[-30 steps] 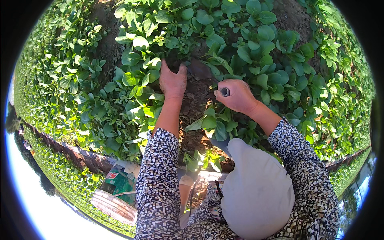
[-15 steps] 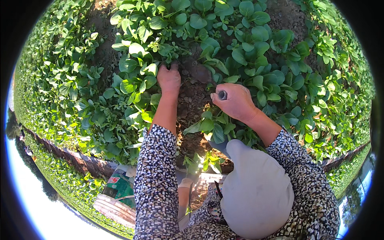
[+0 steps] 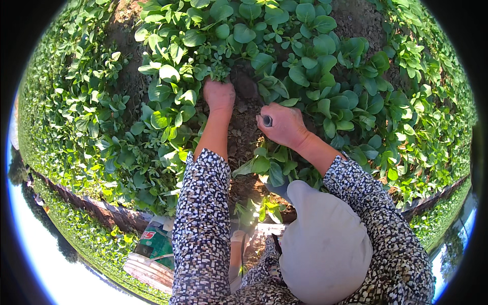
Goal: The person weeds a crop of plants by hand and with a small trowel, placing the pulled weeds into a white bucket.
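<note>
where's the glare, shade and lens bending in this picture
Head view: sky at lower left blown out white; head view: soil between the leafy plants lies in shade; head view: the brown strip at left bows with the fisheye.

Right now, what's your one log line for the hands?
left hand: at small-leaved plant, grip hidden | right hand: gripping tool handle
</note>
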